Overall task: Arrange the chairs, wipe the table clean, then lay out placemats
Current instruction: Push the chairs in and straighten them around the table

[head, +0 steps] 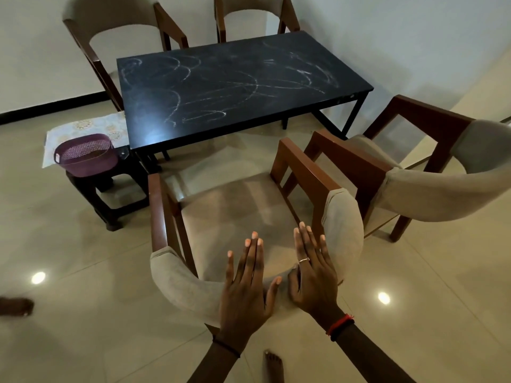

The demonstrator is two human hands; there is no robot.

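Off the near edge of the chalk-smeared surface (235, 87), the nearer chair (235, 205) and its neighbour chair (431, 194) stand pulled out, askew. The left hand (246, 288) and right hand (312, 275) lie flat on the nearer chair's back, fingers (253, 252) straight, gripping nothing. Chair arranging seems in hand; next comes a square push inward.

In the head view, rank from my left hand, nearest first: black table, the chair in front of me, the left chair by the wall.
1. Chair in front, just below the left hand.
2. Black table, ahead, beyond that chair.
3. Left wall chair, behind the table.
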